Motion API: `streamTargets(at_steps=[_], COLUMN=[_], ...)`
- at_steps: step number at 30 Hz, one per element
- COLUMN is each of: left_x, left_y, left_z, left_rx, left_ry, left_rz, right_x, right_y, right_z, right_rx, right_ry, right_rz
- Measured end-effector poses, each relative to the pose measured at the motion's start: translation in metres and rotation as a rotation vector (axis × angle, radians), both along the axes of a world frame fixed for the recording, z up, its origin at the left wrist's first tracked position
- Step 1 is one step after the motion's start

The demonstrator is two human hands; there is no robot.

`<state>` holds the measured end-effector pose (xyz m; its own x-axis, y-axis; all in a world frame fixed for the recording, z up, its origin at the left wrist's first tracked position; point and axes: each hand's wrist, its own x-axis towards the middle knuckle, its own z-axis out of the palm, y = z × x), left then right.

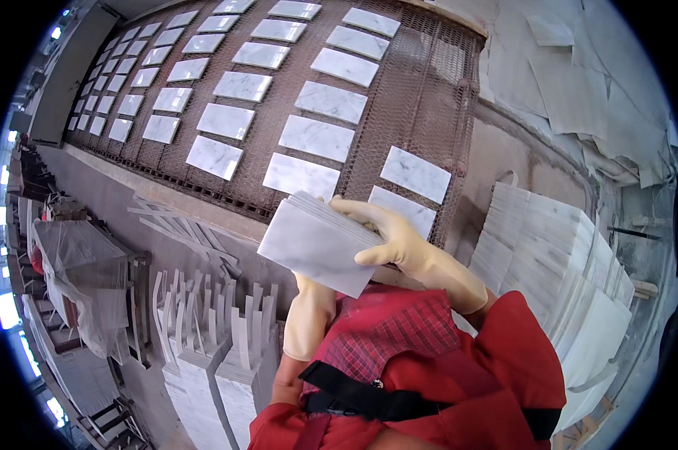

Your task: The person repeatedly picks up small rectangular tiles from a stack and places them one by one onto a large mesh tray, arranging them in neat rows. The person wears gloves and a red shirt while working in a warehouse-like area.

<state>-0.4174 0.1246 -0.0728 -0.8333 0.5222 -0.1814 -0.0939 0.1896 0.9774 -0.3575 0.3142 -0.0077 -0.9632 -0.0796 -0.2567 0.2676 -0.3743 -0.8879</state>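
Observation:
Both my hands wear cream rubber gloves and hold a stack of white marble tiles [316, 244] in front of my body, tilted, with grey veins on the broad face. My right hand [395, 236] grips the stack's right end, its thumb against the near face and its fingers over the top edges. From below, my left hand [309, 304] supports the stack; the tiles hide its fingers. Just beyond, single marble tiles [301, 176] lie in spaced rows on a brown mesh conveyor [421, 90]. Two tiles [416, 174] lie apart at the conveyor's near right.
A large pile of stacked marble tiles [534, 255] stands to my right. At lower left are upright marble slabs [204, 375] with thin strips [207, 307] on top. Farther left is a plastic-covered stack [84, 262]. White sheets [579, 97] cover the far right.

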Motion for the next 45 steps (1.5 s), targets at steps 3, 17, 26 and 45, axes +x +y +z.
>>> streamTargets(at_steps=[3,17,26,45], left_x=[0.005,0.071,0.065,0.016], left_y=[-0.004,-0.101,-0.088,0.006], left_z=[0.010,0.021,0.041,-0.001], left_rx=[0.574,-0.498,-0.570,0.653], left_ry=[-0.613,0.106,0.254,-0.953], left_rz=[0.204,-0.122,-0.285,0.483], right_x=[0.001,-0.016,-0.031,-0.040], right_y=[-0.009,-0.067,-0.053,0.202], right_z=[0.000,0.030,0.024,-0.053], right_rx=[0.085,1.340,1.231,1.446], right_ry=[-0.019,0.258,0.155,-0.034], right_rz=[0.038,0.225,0.346,-0.123])
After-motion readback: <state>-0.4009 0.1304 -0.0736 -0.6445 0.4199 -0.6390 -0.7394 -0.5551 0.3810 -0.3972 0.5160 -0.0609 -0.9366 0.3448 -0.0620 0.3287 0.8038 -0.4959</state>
